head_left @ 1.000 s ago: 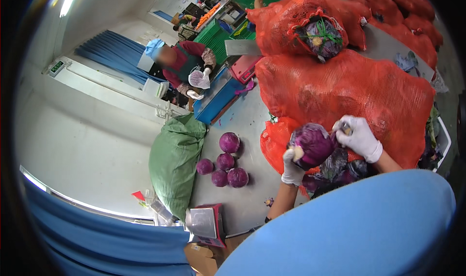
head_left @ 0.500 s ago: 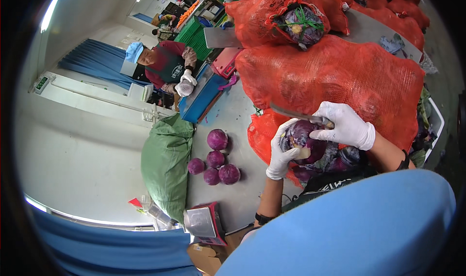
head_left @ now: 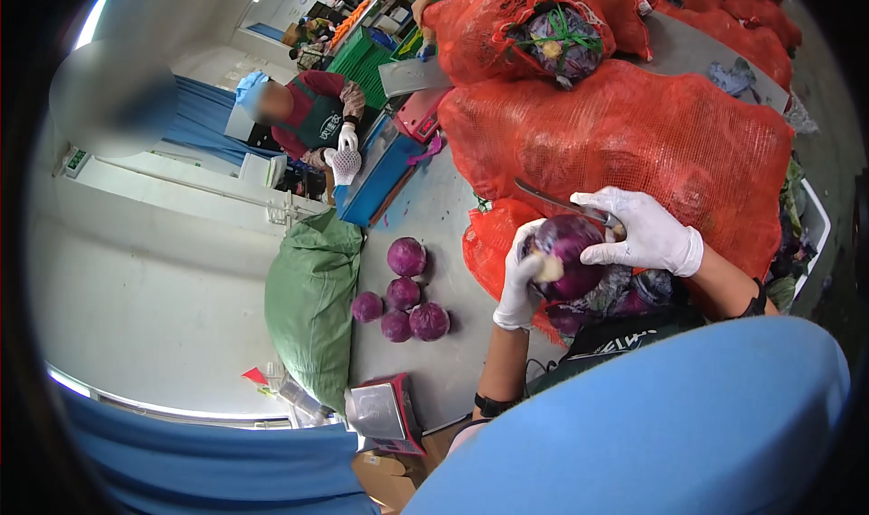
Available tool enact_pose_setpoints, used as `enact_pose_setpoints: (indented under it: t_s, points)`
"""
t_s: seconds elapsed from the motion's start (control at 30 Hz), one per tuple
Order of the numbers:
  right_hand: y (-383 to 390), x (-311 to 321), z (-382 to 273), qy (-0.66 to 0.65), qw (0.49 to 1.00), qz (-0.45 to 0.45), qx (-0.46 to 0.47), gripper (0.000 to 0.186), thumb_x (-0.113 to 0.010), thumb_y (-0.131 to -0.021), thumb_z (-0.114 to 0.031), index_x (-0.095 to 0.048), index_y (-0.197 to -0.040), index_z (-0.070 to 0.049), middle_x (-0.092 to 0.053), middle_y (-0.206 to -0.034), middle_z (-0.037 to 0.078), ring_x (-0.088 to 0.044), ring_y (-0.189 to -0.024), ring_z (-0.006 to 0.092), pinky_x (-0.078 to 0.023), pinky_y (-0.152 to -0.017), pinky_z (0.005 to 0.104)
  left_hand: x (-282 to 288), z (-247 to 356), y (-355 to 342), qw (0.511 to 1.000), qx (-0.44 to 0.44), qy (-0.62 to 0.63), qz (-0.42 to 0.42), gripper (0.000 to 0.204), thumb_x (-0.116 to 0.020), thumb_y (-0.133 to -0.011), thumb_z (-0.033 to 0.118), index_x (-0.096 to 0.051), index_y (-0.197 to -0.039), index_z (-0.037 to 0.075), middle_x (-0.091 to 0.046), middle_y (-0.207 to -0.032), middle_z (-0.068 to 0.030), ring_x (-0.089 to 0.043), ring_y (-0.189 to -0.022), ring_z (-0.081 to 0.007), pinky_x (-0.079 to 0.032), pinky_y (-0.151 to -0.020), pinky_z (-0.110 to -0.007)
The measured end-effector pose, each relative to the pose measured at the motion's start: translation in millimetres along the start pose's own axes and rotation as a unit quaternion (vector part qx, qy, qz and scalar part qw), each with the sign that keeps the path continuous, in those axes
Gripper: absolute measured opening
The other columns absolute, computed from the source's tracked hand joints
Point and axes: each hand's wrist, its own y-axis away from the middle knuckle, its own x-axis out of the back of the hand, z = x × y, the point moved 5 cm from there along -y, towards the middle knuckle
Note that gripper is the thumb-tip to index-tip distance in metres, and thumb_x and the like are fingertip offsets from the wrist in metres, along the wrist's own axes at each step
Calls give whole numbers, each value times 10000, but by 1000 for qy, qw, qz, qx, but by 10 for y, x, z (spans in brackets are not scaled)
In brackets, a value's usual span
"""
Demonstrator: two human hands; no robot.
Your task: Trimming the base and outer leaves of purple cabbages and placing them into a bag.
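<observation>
A round red cabbage (head_left: 577, 248) is held up in my gloved left hand (head_left: 519, 286), which wraps its left side. Its pale cut stem end shows by my left fingers. My gloved right hand (head_left: 644, 231) grips a knife (head_left: 563, 200) by its handle, the blade pointing up and left above the cabbage. The thumb of that hand rests against the cabbage's right side. Below lie more cabbages with loose outer leaves (head_left: 625, 296), partly hidden by my arms. Left on the table, several trimmed cabbages (head_left: 406, 257) sit in a group.
Red mesh sacks (head_left: 625, 144) of cabbage fill the table's far side. A green sack (head_left: 312, 307) lies along the left edge, with a scale (head_left: 385, 413) nearer me. A co-worker (head_left: 312, 117) stands beside a blue crate (head_left: 376, 176). At right is a white bin (head_left: 810, 234) of leaves.
The cabbage has turned in my left hand, its stem end now further left. The knife blade has shifted slightly right and tilts more steeply. Another person's arm has appeared by the far sack.
</observation>
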Motion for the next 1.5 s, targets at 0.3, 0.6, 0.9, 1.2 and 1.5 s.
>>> enact_pose_setpoints:
  t_s: [0.3,0.6,0.9,1.2,1.5]
  points:
    - [190,-394,487,-573,805,25,-152,716,-627,-960,-460,-382,-1478,-29,-633,-832,58,-575,-596,72,-397,-434,207,-29,203,-35,980,11,200,8,761,-660,-906,449,-385,-1476,27,-456,-1481,-150,-471,-1349,-257,-357,-1152,-412]
    - [188,-399,422,-356,911,186,-91,695,-713,-930,-235,-379,-1503,-27,-641,-1156,85,-570,-649,67,-510,-630,232,-324,11,-175,980,37,153,118,677,-773,-848,150,-395,-1392,9,-501,-1347,-136,-560,-1230,-248,-501,-1030,-360]
    - [139,-285,407,159,983,87,-7,604,-534,-999,-391,-360,-1540,-186,-677,-787,152,-668,-620,317,-516,-559,435,-157,-155,-163,985,-40,-125,111,826,-832,-742,35,-374,-1428,6,-542,-1295,-94,-555,-1172,-172,-442,-1047,-342]
    - [144,-412,374,223,974,-12,-37,627,-506,-1004,-453,-351,-1544,-175,-675,-706,133,-668,-594,324,-517,-542,438,-163,-186,-79,980,-31,-166,102,880,-867,-718,69,-364,-1435,-11,-544,-1298,-107,-556,-1198,-193,-443,-1049,-353]
    - [-32,147,759,-196,950,175,-167,433,-530,-1030,-385,-637,-1321,-82,-749,-875,123,-508,-482,91,-474,-537,298,-289,78,139,965,-131,-226,-3,1020,-877,-641,138,-340,-1494,-13,-496,-1381,-131,-516,-1263,-244,-387,-1112,-383]
